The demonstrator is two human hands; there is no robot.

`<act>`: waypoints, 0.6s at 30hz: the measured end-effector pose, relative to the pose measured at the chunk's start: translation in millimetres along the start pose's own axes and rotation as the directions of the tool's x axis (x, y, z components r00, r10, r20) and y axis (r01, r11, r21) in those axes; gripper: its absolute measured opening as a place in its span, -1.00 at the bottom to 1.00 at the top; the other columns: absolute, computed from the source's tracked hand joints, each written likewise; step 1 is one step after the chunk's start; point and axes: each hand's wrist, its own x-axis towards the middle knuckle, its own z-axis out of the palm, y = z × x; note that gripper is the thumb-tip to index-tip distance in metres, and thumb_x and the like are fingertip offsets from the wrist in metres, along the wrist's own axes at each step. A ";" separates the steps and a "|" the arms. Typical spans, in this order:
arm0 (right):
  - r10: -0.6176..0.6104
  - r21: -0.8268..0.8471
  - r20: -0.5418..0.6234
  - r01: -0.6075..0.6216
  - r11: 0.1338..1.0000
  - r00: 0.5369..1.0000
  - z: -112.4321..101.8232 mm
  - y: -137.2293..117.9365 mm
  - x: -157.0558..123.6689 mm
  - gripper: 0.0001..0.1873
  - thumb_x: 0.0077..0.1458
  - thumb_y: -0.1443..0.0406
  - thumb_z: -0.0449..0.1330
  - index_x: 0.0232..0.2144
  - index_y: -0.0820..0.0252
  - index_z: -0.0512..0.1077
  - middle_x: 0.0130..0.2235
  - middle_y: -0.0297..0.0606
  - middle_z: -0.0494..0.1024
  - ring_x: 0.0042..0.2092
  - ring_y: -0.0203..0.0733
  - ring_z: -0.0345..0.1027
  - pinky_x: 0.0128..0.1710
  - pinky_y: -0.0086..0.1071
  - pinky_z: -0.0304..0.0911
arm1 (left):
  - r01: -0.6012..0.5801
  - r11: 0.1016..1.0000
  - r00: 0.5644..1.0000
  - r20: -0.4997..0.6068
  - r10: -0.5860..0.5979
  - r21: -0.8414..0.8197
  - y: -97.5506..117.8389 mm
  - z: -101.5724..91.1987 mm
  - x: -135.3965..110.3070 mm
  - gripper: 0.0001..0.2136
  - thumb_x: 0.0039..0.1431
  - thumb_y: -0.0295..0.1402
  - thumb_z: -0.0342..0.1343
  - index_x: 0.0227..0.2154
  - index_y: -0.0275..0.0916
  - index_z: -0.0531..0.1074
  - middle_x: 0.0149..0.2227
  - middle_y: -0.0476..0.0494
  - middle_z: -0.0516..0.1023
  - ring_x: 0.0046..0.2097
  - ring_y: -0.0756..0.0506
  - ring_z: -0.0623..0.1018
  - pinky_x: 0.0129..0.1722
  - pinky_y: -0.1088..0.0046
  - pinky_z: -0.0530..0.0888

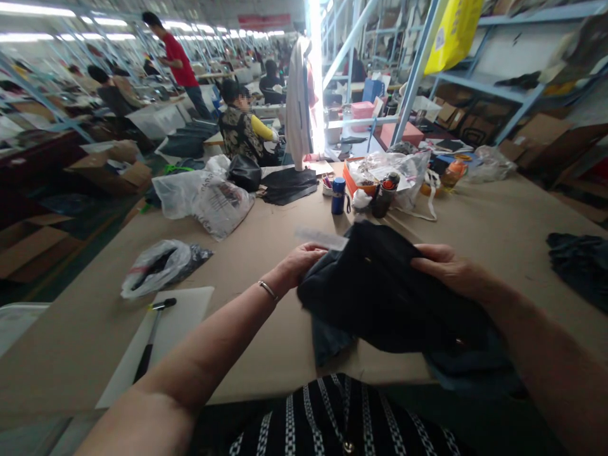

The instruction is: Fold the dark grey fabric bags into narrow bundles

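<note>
The dark cloth [380, 285] is at the centre of the frame, right of middle, raised over the near edge of the table [251, 250]; the left hand [306, 261] is closed at its upper left edge, beside a translucent strip [323, 239]; whether the fingers also grip the strip cannot be told; the right hand [449, 269] is clamped on the upper right part, thumb on top; the hands are apart, the cloth spanning between them.

Surrounding items: at lower left, a hammer [152, 335] lies on a white board [190, 316], the left forearm covering part of the board; above it, a small plastic bag [156, 272] with dark contents; at upper centre-left, a larger plastic bag [209, 196] and dark flat pieces [289, 185]; beyond the cloth, a blue bottle [338, 196], a dark bottle [384, 199] and an orange box [350, 180] crowd the table; at the right edge, a crumpled dark fabric [582, 266]; at upper left of centre, a seated person [242, 133] with yellow sleeves.
</note>
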 end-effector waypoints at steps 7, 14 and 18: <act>-0.075 -0.373 -0.653 -0.234 0.898 0.754 -199.2 129.1 -55.0 -0.60 -0.29 0.11 0.30 -0.28 -0.01 0.49 -0.37 -0.18 0.62 -0.47 -0.37 0.41 -0.50 -0.44 0.21 | 0.292 0.953 0.950 -0.139 -0.280 0.079 -94.8 -25.7 -0.6 -0.74 -0.15 -0.42 0.22 -0.33 -0.35 0.38 -0.36 -0.18 0.47 -0.46 0.01 0.44 -0.47 0.54 0.41; -0.302 -0.600 -0.486 -0.062 0.798 0.820 -80.0 130.0 12.5 -0.57 0.05 0.04 0.04 -0.10 0.10 0.39 -0.22 -0.15 0.56 -0.25 -0.24 0.41 -0.20 -0.27 0.26 | 0.369 0.914 0.921 -0.196 -0.336 0.168 -158.3 -11.0 4.5 -0.75 -0.07 -0.46 0.18 -0.25 -0.34 0.39 -0.39 -0.09 0.42 -0.49 0.07 0.37 -0.50 0.59 0.35; -0.084 -0.522 -0.105 0.017 0.853 0.991 68.9 143.7 95.0 -0.61 0.07 0.21 0.05 -0.06 0.20 0.37 -0.15 -0.14 0.54 -0.14 -0.20 0.39 -0.07 -0.34 0.24 | 0.366 0.916 0.916 -0.237 -0.324 0.165 -168.5 -15.5 2.6 -0.73 0.01 -0.45 0.12 -0.18 -0.34 0.34 -0.34 -0.11 0.42 -0.48 0.09 0.38 -0.48 0.62 0.33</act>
